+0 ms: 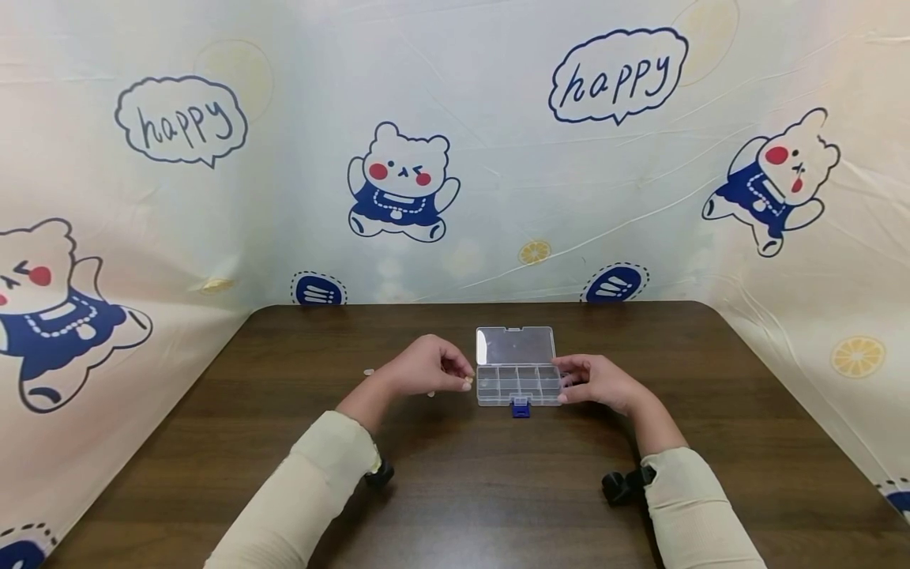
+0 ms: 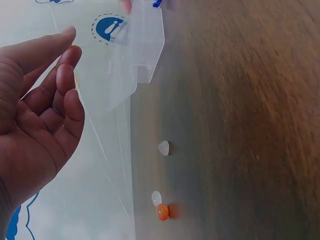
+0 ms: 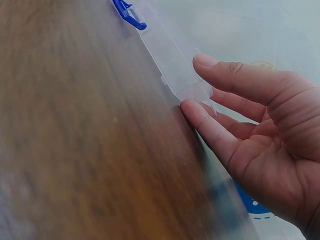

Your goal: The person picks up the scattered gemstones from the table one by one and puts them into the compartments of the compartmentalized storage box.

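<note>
A clear plastic compartment box (image 1: 519,399) lies on the brown table with its lid (image 1: 515,346) raised at the back and a blue latch (image 1: 520,409) at the front. My left hand (image 1: 429,366) pinches a tiny yellowish piece between thumb and fingertip beside the box's left end; the fingers mostly hide it. My right hand (image 1: 597,381) holds the right end, thumb at the front corner and a finger at the back one. A whitish piece (image 2: 164,148), a clear piece (image 2: 156,198) and an orange bead (image 2: 163,212) lie on the table near my left hand.
The dark wooden table (image 1: 455,490) spreads around the box. Behind it and on both sides hangs a pale cloth (image 1: 490,158) printed with bears. A dark wrist camera (image 1: 618,488) sits at my right cuff, another (image 1: 380,474) at my left.
</note>
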